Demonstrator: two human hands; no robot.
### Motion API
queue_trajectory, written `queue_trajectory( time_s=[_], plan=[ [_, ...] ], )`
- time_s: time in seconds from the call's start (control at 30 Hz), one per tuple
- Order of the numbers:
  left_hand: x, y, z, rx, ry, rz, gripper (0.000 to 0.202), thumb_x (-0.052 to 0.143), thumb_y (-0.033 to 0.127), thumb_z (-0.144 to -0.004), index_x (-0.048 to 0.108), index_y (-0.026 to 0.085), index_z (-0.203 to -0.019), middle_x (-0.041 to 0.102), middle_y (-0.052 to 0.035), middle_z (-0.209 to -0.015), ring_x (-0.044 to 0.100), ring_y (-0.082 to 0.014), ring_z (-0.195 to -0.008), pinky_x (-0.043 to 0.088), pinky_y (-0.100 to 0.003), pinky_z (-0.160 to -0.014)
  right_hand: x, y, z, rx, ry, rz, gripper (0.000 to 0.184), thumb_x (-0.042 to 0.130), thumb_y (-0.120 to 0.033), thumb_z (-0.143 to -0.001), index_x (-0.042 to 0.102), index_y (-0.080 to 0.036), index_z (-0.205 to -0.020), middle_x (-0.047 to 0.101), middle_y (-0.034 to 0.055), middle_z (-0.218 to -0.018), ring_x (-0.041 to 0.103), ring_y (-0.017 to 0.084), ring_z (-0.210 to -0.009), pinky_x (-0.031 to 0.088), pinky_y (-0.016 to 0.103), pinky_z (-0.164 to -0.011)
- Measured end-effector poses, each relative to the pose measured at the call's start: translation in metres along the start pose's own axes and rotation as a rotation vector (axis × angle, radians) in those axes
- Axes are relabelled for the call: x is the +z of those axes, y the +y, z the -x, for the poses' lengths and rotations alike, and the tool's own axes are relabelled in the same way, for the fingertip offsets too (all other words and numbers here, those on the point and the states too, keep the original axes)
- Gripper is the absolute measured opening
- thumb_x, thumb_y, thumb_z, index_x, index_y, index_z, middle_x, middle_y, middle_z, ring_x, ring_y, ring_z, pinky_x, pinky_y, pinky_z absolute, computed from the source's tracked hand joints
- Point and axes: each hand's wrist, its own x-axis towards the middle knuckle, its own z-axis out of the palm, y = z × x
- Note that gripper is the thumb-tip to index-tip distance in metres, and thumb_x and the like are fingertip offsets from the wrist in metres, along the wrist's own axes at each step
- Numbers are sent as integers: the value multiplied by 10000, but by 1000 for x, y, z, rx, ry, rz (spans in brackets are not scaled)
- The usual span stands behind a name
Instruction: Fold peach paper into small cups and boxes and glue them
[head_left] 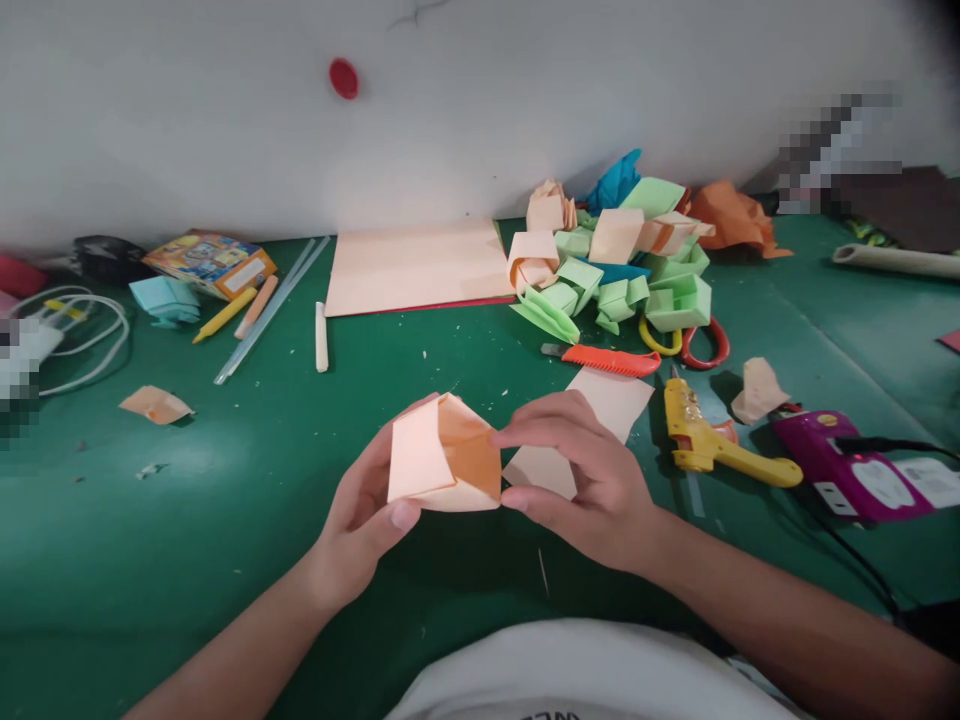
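A peach folded paper piece (442,455) is held up over the green table (187,560) between both hands. My left hand (367,510) cups it from the left and below, thumb pressed on its bottom edge. My right hand (581,470) pinches its right corner with thumb and forefinger. Under my right hand lies a flat peach paper sheet (611,405).
A yellow glue gun (712,445) and a purple power strip (847,470) lie at right. An orange cutter (607,360), scissors (697,345), a heap of green and peach folded papers (622,270) and a peach paper stack (416,265) sit behind. Pens, a box and cables are at left.
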Motion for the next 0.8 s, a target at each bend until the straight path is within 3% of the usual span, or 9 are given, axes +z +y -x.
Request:
queue_trajectory(
  time_s=[0.1,0.23,0.3,0.43,0.53,0.7,0.8],
  plan=[
    [1,6,2,62,30,-93,790,730,628,-789,483,337,-1480,402,-86,-1570,438,-381,-1379,495,-417,-1055,1,3,5,98,20,-149,463,734,-421,-871,543,-284,-1270,564,82,-1171,565,242,-1033,533,429,-891],
    [4,7,4,190,70,-236,790,675,761,-746,507,427,-1443,287,-27,-1558,389,-365,-1363,488,-431,-1048,4,-2,8,131,-168,-257,931,807,-501,-790,248,-315,-1510,332,134,-1474,457,283,-1279,518,440,-1005],
    [4,5,3,261,43,-308,764,633,793,-755,511,462,-1432,272,-16,-1537,303,-378,-1406,456,-459,-1070,5,-7,8,107,-250,-260,1023,834,-486,-773,178,-315,-1539,298,146,-1528,422,288,-1354,498,427,-1043],
    [1,3,1,325,-77,-468,807,670,743,-764,439,475,-1489,237,-34,-1550,206,-406,-1443,397,-494,-1104,5,-9,6,10,-249,-216,863,829,-356,-804,311,-306,-1492,492,121,-1431,509,258,-1292,476,405,-1040],
    [-4,4,-1,346,-95,-582,808,697,593,-815,383,421,-1539,276,-63,-1553,199,-402,-1455,389,-506,-1122,2,-6,2,-55,-192,-131,755,798,-312,-830,382,-297,-1460,597,94,-1347,566,243,-1209,456,401,-1017],
    [-6,6,-2,364,-117,-571,801,624,480,-871,301,330,-1588,230,-90,-1596,456,-333,-1276,523,-480,-1025,-2,-2,-2,-94,-144,-33,680,758,-336,-844,416,-280,-1430,636,83,-1307,587,250,-1155,436,411,-979],
    [-5,10,-1,404,-64,-542,711,579,515,-900,388,299,-1549,304,-109,-1547,529,-288,-1182,550,-439,-993,-3,-1,-3,-59,-180,16,686,759,-272,-810,432,-258,-1413,638,78,-1293,575,249,-1148,429,402,-970]
  ],
)
